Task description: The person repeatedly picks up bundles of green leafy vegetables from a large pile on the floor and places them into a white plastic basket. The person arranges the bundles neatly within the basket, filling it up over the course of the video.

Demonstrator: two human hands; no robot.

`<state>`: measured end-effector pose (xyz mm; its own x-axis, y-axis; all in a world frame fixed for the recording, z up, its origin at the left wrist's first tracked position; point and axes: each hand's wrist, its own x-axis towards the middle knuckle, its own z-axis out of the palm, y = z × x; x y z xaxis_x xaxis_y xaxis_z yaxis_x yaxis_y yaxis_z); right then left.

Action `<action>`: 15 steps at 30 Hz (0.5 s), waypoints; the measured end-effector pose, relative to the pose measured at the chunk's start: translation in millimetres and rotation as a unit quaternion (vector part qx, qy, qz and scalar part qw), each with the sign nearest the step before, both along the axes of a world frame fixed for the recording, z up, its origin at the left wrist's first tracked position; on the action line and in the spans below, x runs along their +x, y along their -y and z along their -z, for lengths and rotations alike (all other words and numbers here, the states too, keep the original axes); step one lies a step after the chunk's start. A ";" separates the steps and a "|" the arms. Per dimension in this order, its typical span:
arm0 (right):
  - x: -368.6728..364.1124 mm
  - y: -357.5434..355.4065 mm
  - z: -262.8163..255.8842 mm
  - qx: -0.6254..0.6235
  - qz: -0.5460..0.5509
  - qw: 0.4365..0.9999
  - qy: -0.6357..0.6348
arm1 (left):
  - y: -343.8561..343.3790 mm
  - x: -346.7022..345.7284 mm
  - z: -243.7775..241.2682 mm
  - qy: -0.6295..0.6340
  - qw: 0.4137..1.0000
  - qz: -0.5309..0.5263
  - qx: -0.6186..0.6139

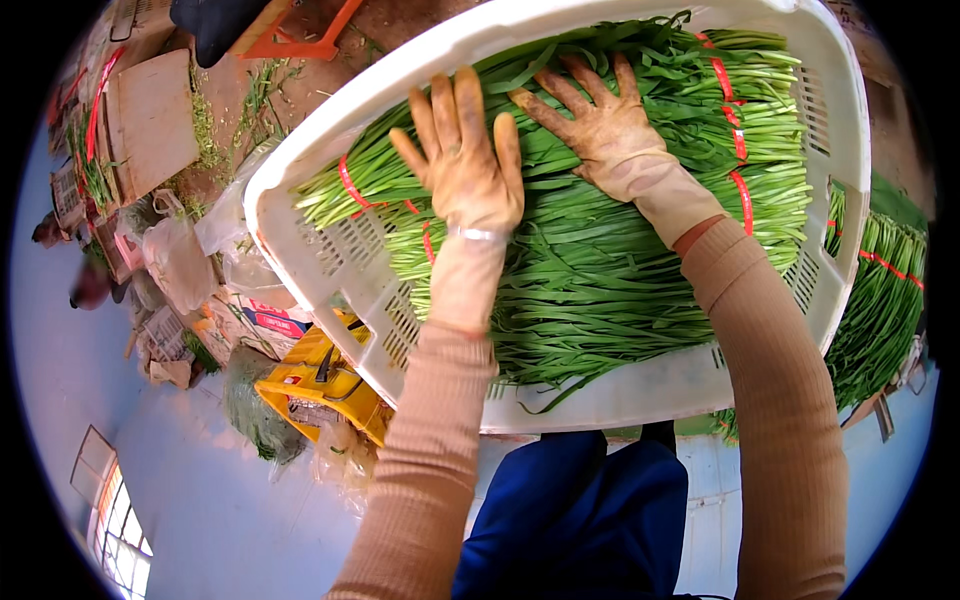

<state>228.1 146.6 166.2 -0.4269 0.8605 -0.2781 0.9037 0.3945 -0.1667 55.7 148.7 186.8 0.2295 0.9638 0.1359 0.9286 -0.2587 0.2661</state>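
Observation:
Before me is a large white plastic crate (600, 411) with slotted walls. Inside lie bundles of long flat green leaves, likely garlic chives (600, 300), each bound near its pale stem end with red tape (744, 201). Stem ends face the crate's right and left walls, and the leaves overlap in the middle. My left hand (474, 169), in a stained thin glove, rests flat with fingers spread on the left-hand bundles near the far wall. Just right of it, my right hand (607, 131), gloved too, presses on the leaves with fingers apart. Some leaves partly cover its fingertips.
More red-taped bundles (881, 300) stand right of the crate. At the left are a yellow crate (300, 382), plastic bags (178, 259), a cardboard piece (154, 124) and leaf scraps on the floor. An orange stool (304, 41) stands beyond, beside part of a person.

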 end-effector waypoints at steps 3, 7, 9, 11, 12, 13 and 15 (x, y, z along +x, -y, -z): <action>3.5 2.7 6.8 -0.012 -0.007 1.000 0.000 | 6.1 3.6 28.6 -0.096 0.994 0.041 -0.031; 4.2 3.5 23.9 0.020 0.014 0.999 -0.034 | -0.3 2.0 56.1 -0.111 0.992 0.058 -0.016; 3.4 0.7 28.6 0.019 0.003 1.000 -0.017 | 0.0 -0.8 72.8 -0.114 0.991 0.062 0.016; 7.2 -1.4 35.7 0.028 0.004 1.000 -0.007 | -2.5 2.5 91.7 -0.138 0.988 0.048 0.039; 7.4 -2.3 39.6 0.034 0.001 0.999 -0.012 | -2.8 -2.5 100.3 -0.138 0.987 0.056 0.059; 13.7 -0.9 38.7 0.036 0.004 0.999 -0.004 | -4.9 1.7 106.3 -0.123 0.987 0.068 0.076; 3.0 -1.0 35.3 0.015 -0.003 1.000 -0.023 | -4.8 -15.8 107.1 -0.176 0.980 0.080 0.053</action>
<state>231.1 147.6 130.9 -0.4441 0.8653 -0.2325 0.8928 0.4053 -0.1968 39.9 153.4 79.7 0.4276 0.8962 0.1179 0.9031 -0.4179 -0.0987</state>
